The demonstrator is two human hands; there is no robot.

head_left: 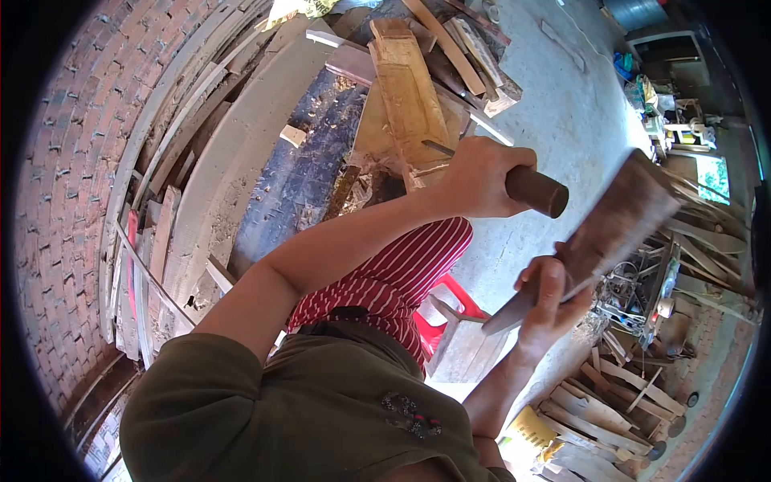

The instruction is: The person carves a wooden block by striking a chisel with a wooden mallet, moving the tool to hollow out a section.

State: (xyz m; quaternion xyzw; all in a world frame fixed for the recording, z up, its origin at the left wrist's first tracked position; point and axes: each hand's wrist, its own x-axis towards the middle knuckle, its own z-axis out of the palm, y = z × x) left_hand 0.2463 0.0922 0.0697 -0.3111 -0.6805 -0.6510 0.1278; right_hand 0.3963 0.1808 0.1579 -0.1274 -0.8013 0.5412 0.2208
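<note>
My left hand point(486, 177) is closed around a thick dark cylindrical handle point(538, 191), and a narrow blade point(438, 148) sticks out on its other side. Below the blade's tip lies a long yellowish-brown wooden piece point(409, 88) with wood shavings around its lower end. To the right, my right hand point(552, 305) grips a broad dark wooden piece point(618, 217), tilted, wide at the top and narrowing to a point. The two hands are apart.
A blue sheet point(301, 169) with shavings lies on the left, beside planks along a brick wall point(72, 209). More boards lie at the top. A red plastic stool point(454, 296) is near my legs. Wood scraps point(594, 410) and a yellow basket point(528, 427) are at lower right.
</note>
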